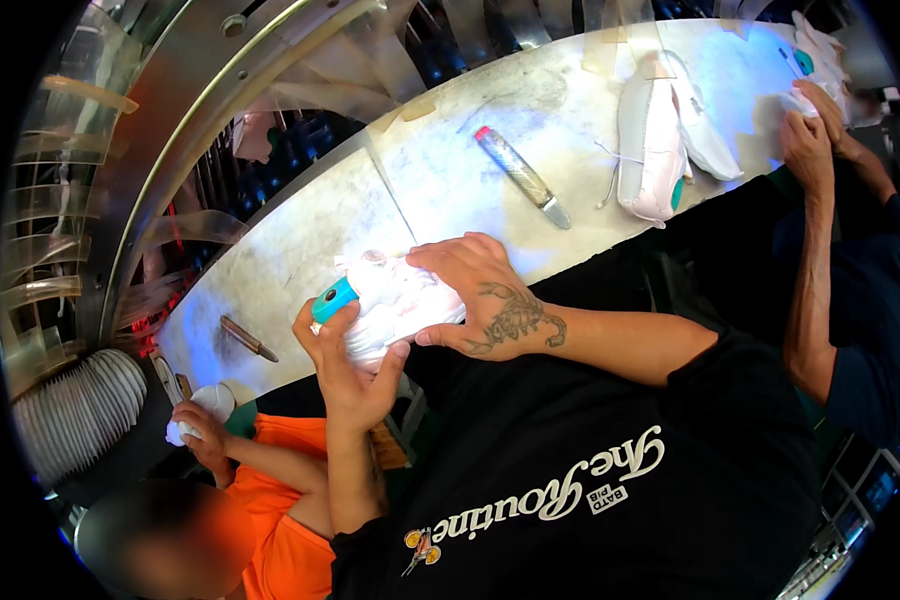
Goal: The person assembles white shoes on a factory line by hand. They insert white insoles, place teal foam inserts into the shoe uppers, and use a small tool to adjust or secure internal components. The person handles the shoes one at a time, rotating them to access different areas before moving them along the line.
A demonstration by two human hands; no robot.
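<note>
A white shoe point(400, 300) with a teal heel tab point(334, 298) lies at the near edge of the pale worktable point(300, 240). My left hand point(353, 368) grips its heel end from below, thumb by the teal tab. My right hand point(480, 298), with a tattoo on its back, lies flat over the top of the shoe and presses it down. Most of the shoe's upper is hidden under my fingers.
A knife-like tool point(522, 177) with a red end and a smaller tool point(248, 339) lie on the table. Another white shoe point(660, 130) rests further along. A co-worker's hands point(808, 125) hold white material at the right. An orange-sleeved person's hand point(198, 432) grips something white. A ribbed hose point(80, 405) sits left.
</note>
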